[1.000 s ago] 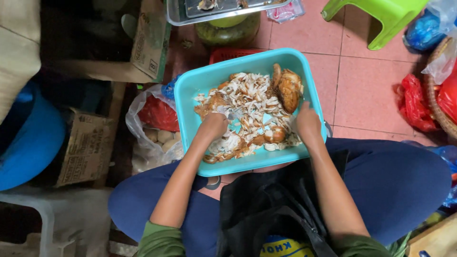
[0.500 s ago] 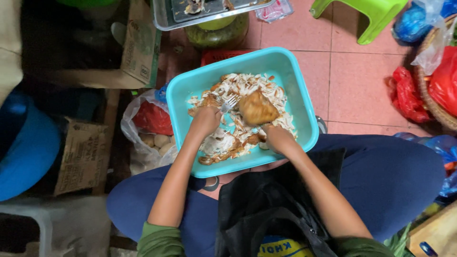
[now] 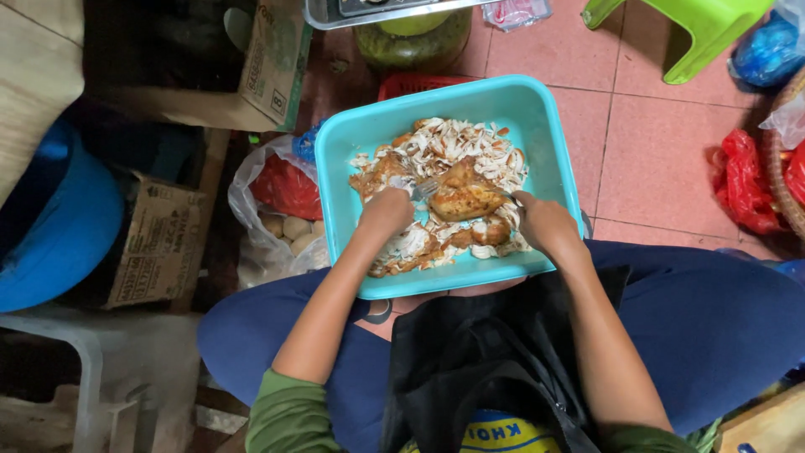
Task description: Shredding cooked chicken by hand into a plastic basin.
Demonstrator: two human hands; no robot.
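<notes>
Since the earlier frame, the chicken piece has been turned from an upright tilt to lie flatter, and the right hand has been brought closer to it. Its long axis is now laid roughly across the teal tub, from the left wall toward the right wall, at the tub's middle. It is surrounded by shredded meat, which is heaped toward the far edge and the near left corner; a bare strip of tub floor is left along the right wall and the far left corner. The left hand is closed around a fork, whose tines are pressed against the left end of the piece. The right hand is narrowly closed, its fingertips touching the right end of the piece. The tub is rested on the lap.
</notes>
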